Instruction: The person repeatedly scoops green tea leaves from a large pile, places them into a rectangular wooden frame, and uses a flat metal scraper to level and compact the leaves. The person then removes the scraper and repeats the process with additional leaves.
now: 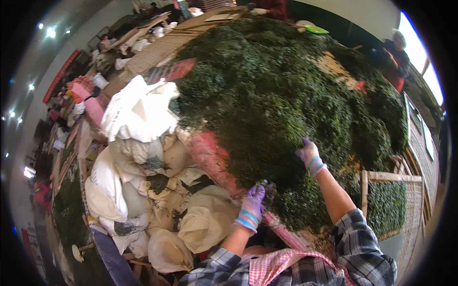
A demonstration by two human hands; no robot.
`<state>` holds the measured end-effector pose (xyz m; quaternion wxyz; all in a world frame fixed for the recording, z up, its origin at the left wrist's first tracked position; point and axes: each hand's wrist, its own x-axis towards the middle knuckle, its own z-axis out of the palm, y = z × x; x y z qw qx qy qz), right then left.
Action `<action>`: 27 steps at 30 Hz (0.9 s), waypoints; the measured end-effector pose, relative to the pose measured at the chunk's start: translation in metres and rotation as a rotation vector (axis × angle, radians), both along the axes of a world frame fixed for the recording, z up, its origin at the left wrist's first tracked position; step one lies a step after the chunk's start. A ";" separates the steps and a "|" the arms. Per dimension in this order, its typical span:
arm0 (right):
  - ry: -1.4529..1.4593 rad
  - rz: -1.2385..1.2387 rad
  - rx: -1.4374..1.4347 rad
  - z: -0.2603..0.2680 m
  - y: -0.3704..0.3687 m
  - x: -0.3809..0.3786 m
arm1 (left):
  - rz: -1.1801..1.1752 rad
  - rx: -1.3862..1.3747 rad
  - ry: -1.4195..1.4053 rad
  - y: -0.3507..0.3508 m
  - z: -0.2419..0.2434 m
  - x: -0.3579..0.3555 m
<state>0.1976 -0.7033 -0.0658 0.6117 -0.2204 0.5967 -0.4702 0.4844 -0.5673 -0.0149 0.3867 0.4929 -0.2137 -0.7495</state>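
A large heap of dark green leafy plant matter [250,82] spreads over the work surface before me. My left hand [253,200], in a purple and white glove with a blue-striped cuff, is at the heap's near left edge, fingers bent. Small leafy bits are by its fingertips, but whether it grips them is unclear. Further right, my right hand [308,154], gloved alike, reaches over the heap with its fingers against the leaves. Those fingers are partly hidden, so their hold cannot be made out. Between the heap and the sacks runs a pink strip [211,157] of the surface.
Stuffed cream sacks [207,218] and a white sack [139,111] crowd the left. A bamboo-framed tray of leaves [386,203] stands at right. A green dustpan-like object [316,29] lies at the far edge. One person [395,60] stands far right; another's sleeve [275,9] shows at top.
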 end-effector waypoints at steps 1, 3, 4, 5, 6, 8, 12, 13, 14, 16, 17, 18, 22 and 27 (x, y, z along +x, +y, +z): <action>-0.131 -0.035 -0.062 0.019 0.002 -0.003 | -0.025 -0.063 -0.081 0.002 0.001 0.001; 0.079 0.020 -0.299 0.063 0.007 -0.005 | 0.029 -0.031 0.201 0.001 -0.002 0.001; 0.396 0.101 -0.622 0.088 0.010 -0.005 | 0.034 -0.033 0.165 0.000 -0.004 0.000; 0.616 0.267 -0.809 0.119 0.014 -0.007 | 0.025 -0.018 0.088 0.000 -0.006 -0.001; 0.691 0.285 -1.003 0.151 0.019 -0.008 | 0.009 -0.005 0.049 0.000 -0.007 -0.002; 0.670 0.212 -1.132 0.229 0.027 -0.020 | 0.056 -0.030 0.194 0.000 -0.008 -0.007; 1.639 0.153 -1.476 0.346 0.058 -0.042 | -0.110 0.001 0.069 0.001 0.002 -0.018; 1.636 0.065 -1.472 0.354 0.061 -0.039 | -0.140 -0.011 0.112 0.001 0.006 -0.022; 1.387 0.061 -1.043 0.351 0.061 -0.035 | -0.170 -0.018 0.116 0.002 0.010 -0.026; 0.576 -0.134 -0.577 0.328 0.062 -0.030 | -0.224 -0.030 0.204 0.004 0.018 -0.039; 0.168 -0.161 -0.533 0.311 0.063 -0.029 | -0.311 -0.015 0.199 0.004 0.022 -0.046; -0.090 -0.180 -0.553 0.293 0.064 -0.030 | -0.403 -0.103 0.318 0.004 0.025 -0.052; -0.160 -0.088 -0.662 0.252 0.090 -0.049 | -0.590 -0.182 0.524 -0.001 0.042 -0.096; 0.677 -0.045 -1.060 0.229 0.155 -0.008 | -0.494 0.230 0.981 -0.038 0.071 -0.142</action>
